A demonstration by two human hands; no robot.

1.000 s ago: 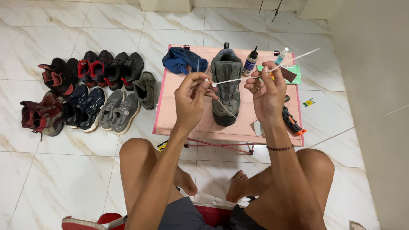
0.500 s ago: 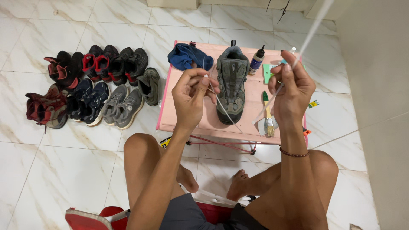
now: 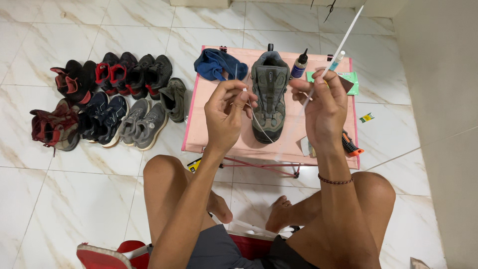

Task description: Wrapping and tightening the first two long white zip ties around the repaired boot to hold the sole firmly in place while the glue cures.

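Right grip (image 3: pixel 326 102) pinches white strip (image 3: pixel 343 37) | grey shoe (image 3: pixel 269 94) just left, below

A small pink desk (image 3: pixel 209 130) stands under both hands. On it, between the hands, lies a grey shoe (image 3: pixel 269 94); beyond the left hand (image 3: pixel 228 117) a blue cloth (image 3: pixel 214 65); past the right hand (image 3: pixel 326 107) a small glue bottle (image 3: pixel 299 66) and green packet (image 3: pixel 351 79). The tiled floor (image 3: pixel 74 199) carries shoes (image 3: pixel 107 99) left of the hands.
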